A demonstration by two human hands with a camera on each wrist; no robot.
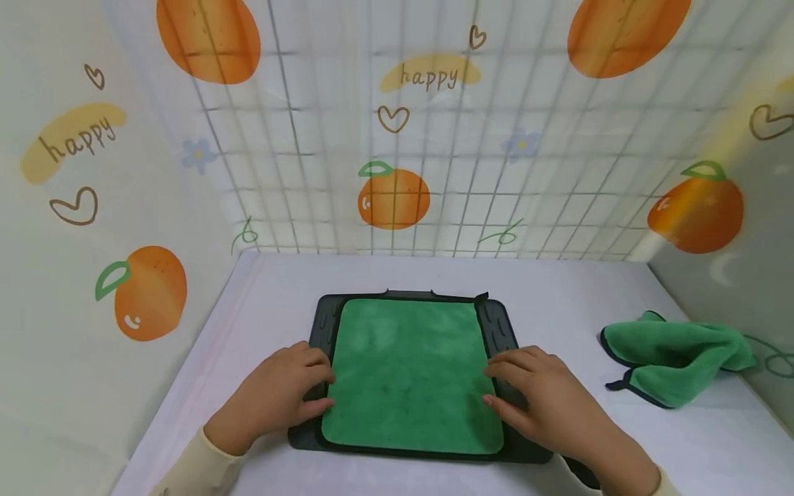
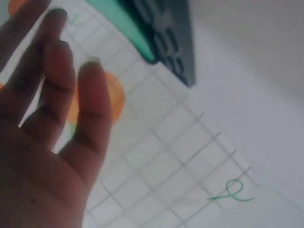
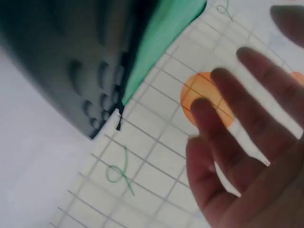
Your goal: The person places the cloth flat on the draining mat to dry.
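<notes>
A green cloth (image 1: 409, 379) with dark edging lies spread flat on a dark grey board (image 1: 499, 324) with grooved sides. At the board's left side is my left hand (image 1: 282, 386), fingertips by the cloth's left edge. On the opposite side my right hand (image 1: 546, 396) has its fingertips by the right edge. Both wrist views show the fingers of the left hand (image 2: 61, 104) and the right hand (image 3: 247, 142) loosely bent, with nothing gripped. Whether the fingertips touch the cloth I cannot tell.
A second green cloth (image 1: 679, 355) lies crumpled at the right of the white table (image 1: 260, 303). Part of a black object (image 1: 579, 472) shows under my right wrist. Printed sheets with oranges stand at the back and sides; a wire grid (image 1: 434, 138) shows at the back.
</notes>
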